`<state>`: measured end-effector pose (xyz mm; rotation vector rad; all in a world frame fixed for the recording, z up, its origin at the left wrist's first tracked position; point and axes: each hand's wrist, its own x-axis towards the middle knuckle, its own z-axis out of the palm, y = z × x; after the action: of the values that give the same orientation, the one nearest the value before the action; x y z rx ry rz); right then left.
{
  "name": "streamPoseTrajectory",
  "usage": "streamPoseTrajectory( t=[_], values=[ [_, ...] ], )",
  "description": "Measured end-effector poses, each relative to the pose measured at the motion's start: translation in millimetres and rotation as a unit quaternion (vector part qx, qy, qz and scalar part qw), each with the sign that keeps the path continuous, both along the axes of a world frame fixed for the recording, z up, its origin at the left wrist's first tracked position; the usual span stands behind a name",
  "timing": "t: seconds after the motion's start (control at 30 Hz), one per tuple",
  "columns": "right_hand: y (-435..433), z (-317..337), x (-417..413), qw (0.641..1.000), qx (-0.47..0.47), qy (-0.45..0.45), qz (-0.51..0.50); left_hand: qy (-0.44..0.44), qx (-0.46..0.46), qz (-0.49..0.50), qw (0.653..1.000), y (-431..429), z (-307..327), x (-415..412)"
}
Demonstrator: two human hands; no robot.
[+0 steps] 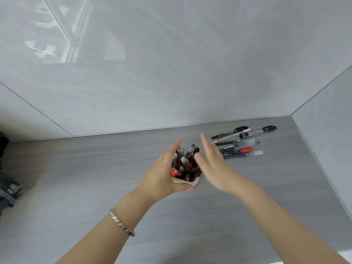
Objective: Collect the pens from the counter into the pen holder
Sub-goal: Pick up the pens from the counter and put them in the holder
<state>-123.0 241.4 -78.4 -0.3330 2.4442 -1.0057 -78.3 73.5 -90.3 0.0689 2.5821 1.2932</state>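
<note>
A white pen holder (194, 182) stands mid-counter, packed with several pens (185, 161), black, red and clear. My left hand (162, 175) is wrapped around the holder's left and near side, thumb under its rim. My right hand (211, 159) hovers flat just right of the holder, fingers straight and together, holding nothing; it is motion-blurred. Several loose pens and markers (242, 142) lie in a pile on the counter to the right of that hand, among them a whiteboard marker (257, 132) and an orange-capped pen (245, 150).
The grey counter (95, 168) meets glossy grey walls at the back and right, forming a corner behind the loose pens. A dark bag with a metal zipper pull (22, 185) sits at the left edge. A metal bracelet (122, 223) is on my left wrist.
</note>
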Motion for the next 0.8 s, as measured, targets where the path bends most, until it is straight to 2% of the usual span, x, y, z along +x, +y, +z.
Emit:
streamPoseTrajectory(
  t=[0.07,0.1,0.17,0.27,0.37,0.5,0.63,0.8],
  values=[
    [19.1,-5.6,-16.9,0.992,-0.066,0.046,-0.094,0.003,-0.005,0.013,1.000,1.8,-0.2,-2.8],
    [34.6,-10.9,-26.0,0.987,-0.048,0.087,-0.128,0.001,-0.007,0.019,1.000,2.4,0.9,-2.9],
    [72.2,-31.1,-44.8,0.977,0.052,0.149,-0.146,-0.004,-0.012,0.031,0.999,3.3,2.6,-2.4],
    [114.4,-58.2,-61.8,0.968,0.184,0.144,-0.092,-0.012,-0.019,0.047,0.999,5.6,5.6,-1.4],
    [127.6,-69.0,-61.4,0.957,0.256,0.133,-0.012,-0.022,-0.016,0.058,0.998,7.1,7.2,-0.3],
    [129.7,-80.2,-47.1,0.946,0.290,0.143,0.032,-0.025,-0.010,0.063,0.998,6.6,7.1,1.0],
    [132.2,-91.7,-24.2,0.919,0.331,0.203,0.066,-0.025,-0.016,0.064,0.998,6.8,7.2,1.6],
    [128.5,-85.1,-5.0,0.913,0.352,0.199,0.048,-0.027,-0.017,0.071,0.997,7.8,9.1,3.6]
  ],
)
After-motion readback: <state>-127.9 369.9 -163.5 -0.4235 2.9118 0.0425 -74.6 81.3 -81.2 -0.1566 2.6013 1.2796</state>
